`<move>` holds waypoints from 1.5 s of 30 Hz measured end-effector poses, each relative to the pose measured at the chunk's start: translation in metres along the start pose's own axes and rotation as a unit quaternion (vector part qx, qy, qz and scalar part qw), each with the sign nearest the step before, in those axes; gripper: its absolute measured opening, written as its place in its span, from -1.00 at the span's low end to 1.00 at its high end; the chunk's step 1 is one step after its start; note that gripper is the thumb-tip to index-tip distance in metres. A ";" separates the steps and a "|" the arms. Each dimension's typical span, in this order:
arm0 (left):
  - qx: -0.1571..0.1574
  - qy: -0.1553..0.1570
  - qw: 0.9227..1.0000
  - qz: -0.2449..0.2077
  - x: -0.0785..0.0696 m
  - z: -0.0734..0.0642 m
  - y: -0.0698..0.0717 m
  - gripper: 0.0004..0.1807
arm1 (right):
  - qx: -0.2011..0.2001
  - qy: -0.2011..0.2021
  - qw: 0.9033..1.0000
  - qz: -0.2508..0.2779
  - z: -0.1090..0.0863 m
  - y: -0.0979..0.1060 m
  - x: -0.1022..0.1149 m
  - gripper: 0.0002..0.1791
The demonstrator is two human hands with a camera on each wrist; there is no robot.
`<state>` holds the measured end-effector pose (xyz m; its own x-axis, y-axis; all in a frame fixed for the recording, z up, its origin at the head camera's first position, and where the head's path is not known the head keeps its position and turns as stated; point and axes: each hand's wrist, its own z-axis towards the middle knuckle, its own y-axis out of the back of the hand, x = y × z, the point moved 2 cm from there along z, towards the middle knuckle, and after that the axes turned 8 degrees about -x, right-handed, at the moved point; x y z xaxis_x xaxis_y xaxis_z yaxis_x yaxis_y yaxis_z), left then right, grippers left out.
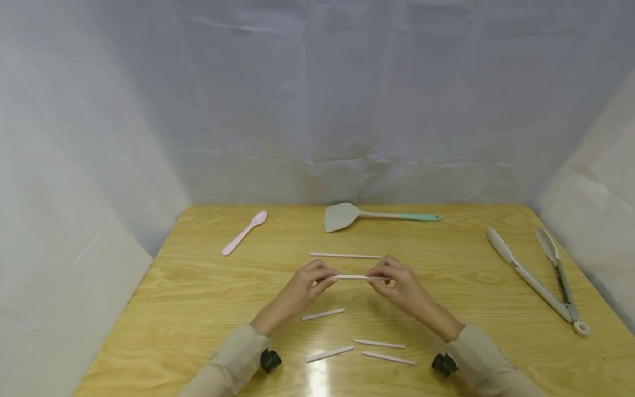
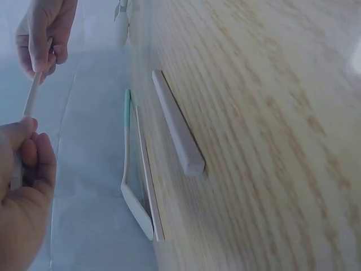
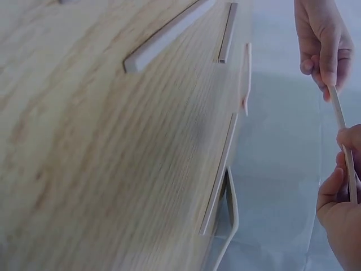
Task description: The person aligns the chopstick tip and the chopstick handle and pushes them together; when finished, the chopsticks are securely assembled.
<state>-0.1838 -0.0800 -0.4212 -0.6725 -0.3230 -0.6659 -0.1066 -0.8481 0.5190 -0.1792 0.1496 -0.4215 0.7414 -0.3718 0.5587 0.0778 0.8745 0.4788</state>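
Note:
Both hands hold one thin pale stick (image 1: 351, 277) level above the table. My left hand (image 1: 308, 281) pinches its left end between thumb and fingers. Toward the other end, my right hand (image 1: 395, 280) pinches it the same way. In the left wrist view the stick (image 2: 32, 97) spans the gap between the hands and looks straight. Just behind the hands lies a long pale stick (image 1: 344, 255). Shorter sticks lie on the near side: one (image 1: 322, 315) below the left hand, another (image 1: 329, 354) closer to the front, and a pair (image 1: 380, 343) side by side at its right.
A pink spoon (image 1: 245, 232) lies at the back left of the wooden table (image 1: 188, 309). Behind the hands is a spatula (image 1: 342, 216) with a green handle end. Spread tongs (image 1: 541, 286) lie along the right side. Pale sheeting (image 1: 317, 99) surrounds the table's back and sides.

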 end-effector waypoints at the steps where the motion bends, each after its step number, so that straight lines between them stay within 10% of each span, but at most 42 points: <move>1: 0.001 0.002 1.000 0.002 0.001 0.000 0.001 -0.81 | 0.002 0.002 1.000 -0.002 0.000 -0.001 -0.001 -0.84; 29: 0.010 0.099 0.994 0.043 0.024 0.007 0.014 -0.76 | -0.033 -0.033 0.996 -0.073 0.004 0.008 -0.041 -0.87; 45: 0.039 0.180 0.982 0.052 0.051 0.013 0.008 -0.79 | 0.046 -0.146 0.986 -0.067 0.006 -0.005 -0.071 -0.91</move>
<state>-0.2288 -0.0978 -0.4439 -0.3816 -0.5455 -0.7462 -0.1161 -0.7727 0.6241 -0.2360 0.1697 -0.4589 0.5045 -0.5671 0.6510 0.0906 0.7846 0.6134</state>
